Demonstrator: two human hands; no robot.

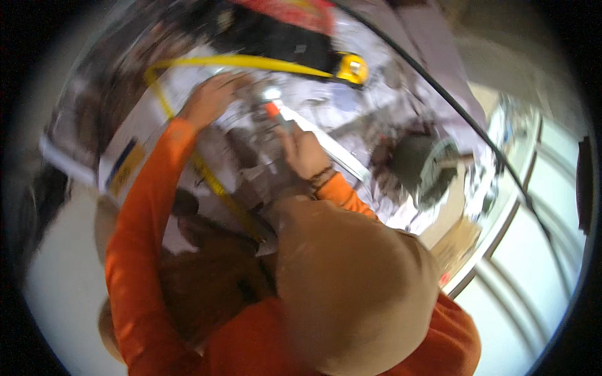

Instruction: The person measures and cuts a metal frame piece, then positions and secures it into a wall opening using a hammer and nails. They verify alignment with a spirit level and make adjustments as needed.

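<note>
My left hand (216, 97), in an orange sleeve, lies on a pale, dark-stained surface (188, 128); its blurred fingers look stretched out. A yellow tape measure (353, 69) rests beyond my hands, its long blade bent left and then down past my left wrist. My right hand (307, 153) is closed around a slim tool (271, 109) with an orange-red section. Bright glare hides its tip. Beside that hand runs a long white strip (342, 156). A large rounded tan shape (357, 282) covers part of my right forearm.
A dark bag-like thing with red (269, 34) lies at the far side. To the right stands a grey-green bucket-like container (420, 163), with brown cardboard (456, 247) nearer. A black cable or bar (439, 88) crosses the upper right.
</note>
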